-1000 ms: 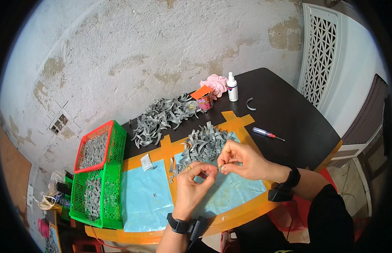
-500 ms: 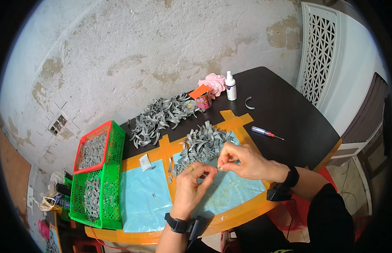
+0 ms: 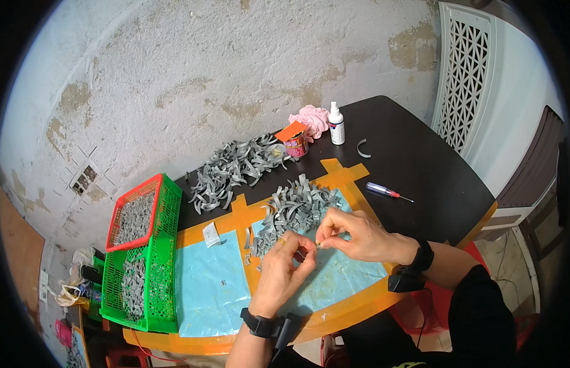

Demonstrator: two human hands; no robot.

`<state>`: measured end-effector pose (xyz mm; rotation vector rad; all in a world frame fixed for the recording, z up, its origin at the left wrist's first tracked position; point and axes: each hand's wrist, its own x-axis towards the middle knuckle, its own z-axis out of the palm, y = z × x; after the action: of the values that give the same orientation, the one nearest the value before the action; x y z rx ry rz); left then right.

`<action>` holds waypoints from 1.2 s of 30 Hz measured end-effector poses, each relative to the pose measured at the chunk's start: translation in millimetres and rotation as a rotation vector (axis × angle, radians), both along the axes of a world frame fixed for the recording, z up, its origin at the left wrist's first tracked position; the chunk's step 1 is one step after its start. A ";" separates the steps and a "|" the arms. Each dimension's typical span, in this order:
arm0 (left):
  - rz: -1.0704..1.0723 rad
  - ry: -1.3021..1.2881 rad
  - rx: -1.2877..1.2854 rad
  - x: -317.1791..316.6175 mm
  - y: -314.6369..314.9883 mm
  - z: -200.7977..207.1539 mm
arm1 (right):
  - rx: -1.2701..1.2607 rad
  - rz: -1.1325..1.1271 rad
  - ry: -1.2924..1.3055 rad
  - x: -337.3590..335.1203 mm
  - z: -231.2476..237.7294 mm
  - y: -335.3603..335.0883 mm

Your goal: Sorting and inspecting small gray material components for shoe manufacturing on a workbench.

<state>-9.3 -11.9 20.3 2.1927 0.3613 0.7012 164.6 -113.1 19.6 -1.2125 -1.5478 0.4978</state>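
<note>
Over the right-hand light blue sheet (image 3: 334, 279), my two hands meet fingertip to fingertip. My left hand (image 3: 286, 264), with a ring on one finger, is closed in a pinch; what lies in it, if anything, is too small to name. My right hand (image 3: 357, 236) also pinches, thumb against forefinger, with a tiny piece at its tips that I cannot make out. Just beyond them lies a heap of curved grey strips (image 3: 297, 205). Both wrists wear black bands with small boxes.
Left stands a green basket (image 3: 162, 270) of small grey pieces, with a red tray (image 3: 155, 211) on it. A second strip pile (image 3: 236, 168), a tin (image 3: 296, 146), a pink cloth (image 3: 312, 119) and a white spray bottle (image 3: 337, 126) stand at the back. A screwdriver (image 3: 389, 192) lies right.
My left hand's fingers have curled and drawn back slightly from the right fingertips. The right hand has hardly moved.
</note>
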 end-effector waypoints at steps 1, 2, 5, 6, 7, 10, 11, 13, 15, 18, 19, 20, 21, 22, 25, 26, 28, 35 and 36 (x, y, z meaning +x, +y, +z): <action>0.000 0.004 -0.003 0.3 -0.9 -0.4 | -0.001 -0.003 -0.005 -0.6 0.5 -0.3; 0.001 0.004 -0.003 0.6 -2.4 -0.6 | -0.003 -0.005 -0.011 -1.0 0.8 -0.4; 0.054 0.011 0.017 2.4 -5.4 -2.4 | -0.007 0.004 0.038 -0.8 -4.0 2.3; 0.075 0.017 0.002 2.6 -5.2 -3.3 | -0.007 0.004 0.038 -0.7 -1.9 1.8; 0.095 0.024 -0.013 3.1 -5.0 -4.3 | 0.030 0.001 -0.088 -0.3 1.9 0.8; 0.101 0.037 -0.115 6.5 -4.6 -9.6 | 0.181 -0.020 -0.322 0.2 -2.4 3.7; 0.101 0.038 -0.114 7.7 -2.6 -15.7 | 0.295 -0.038 -0.429 0.3 -4.6 5.0; 0.033 -0.022 -0.370 8.9 0.2 -27.4 | 0.319 -0.042 -0.474 -0.1 -4.6 4.6; -0.001 -0.051 -0.516 9.3 0.3 -28.4 | 0.345 -0.049 -0.518 0.4 -4.6 4.0; -0.041 -0.077 -0.681 8.3 1.2 -24.6 | 0.306 -0.024 -0.422 2.7 -3.8 4.2; -0.047 -0.074 -0.702 7.1 2.2 -23.4 | 0.232 0.011 -0.330 3.5 -3.4 4.3; -0.046 -0.074 -0.701 5.7 3.8 -22.4 | 0.157 0.047 -0.238 4.2 -3.1 4.7; -0.079 -0.062 -0.726 4.9 5.2 -21.1 | 0.157 0.044 -0.239 5.2 -2.6 4.2; -0.112 -0.050 -0.750 4.2 6.4 -19.9 | 0.130 0.045 -0.205 6.2 -2.3 4.0; -0.138 -0.066 -0.820 2.1 8.7 -16.2 | 0.091 0.054 -0.130 7.7 -0.6 5.2; -0.137 -0.066 -0.820 2.0 8.5 -15.0 | 0.079 0.060 -0.089 7.6 -0.3 5.7; -0.096 -0.134 -0.987 2.2 7.8 -12.1 | 0.058 0.059 -0.039 7.3 -0.8 5.9; -0.032 -0.095 -0.906 3.5 5.2 -8.6 | 0.023 0.044 -0.027 8.1 -3.6 6.8; -0.031 -0.096 -0.906 3.8 6.9 -14.0 | 0.023 0.045 -0.027 7.4 -4.2 6.8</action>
<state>-5.5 -5.0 6.3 1.2997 0.4770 0.4823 172.1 -106.3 15.5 -1.1733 -1.6027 0.4937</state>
